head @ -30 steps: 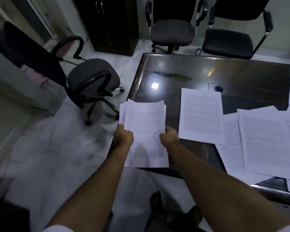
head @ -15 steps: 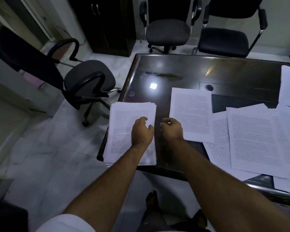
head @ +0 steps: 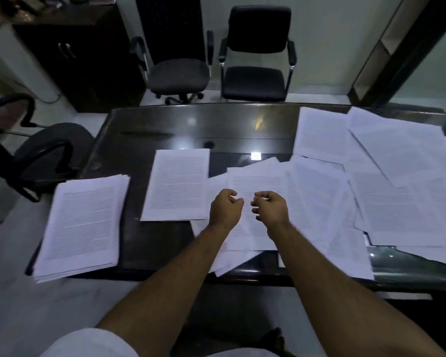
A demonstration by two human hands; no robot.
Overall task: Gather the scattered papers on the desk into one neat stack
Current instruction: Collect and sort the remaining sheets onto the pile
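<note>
Left hand (head: 224,206), right hand (head: 269,207): both over the overlapped sheets (head: 255,199) at the near table edge, fingers loosely curled, holding nothing.

Step in hand, as judged: taking up the next sheets. Best to slide several together and square the edges before lifting, since some overhang the table (head: 150,243) rim and may slip.

Gathered stack (head: 83,222): near-left corner, overhanging.

Single sheet (head: 178,186): between stack and hands.

Further loose papers (head: 397,181): right, overlapping.

2 chairs (head: 255,60): beyond the table, clear of the work.

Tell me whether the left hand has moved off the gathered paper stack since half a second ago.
Yes. The left hand moved right, off the gathered white paper stack on the dark desk's left end.
</note>
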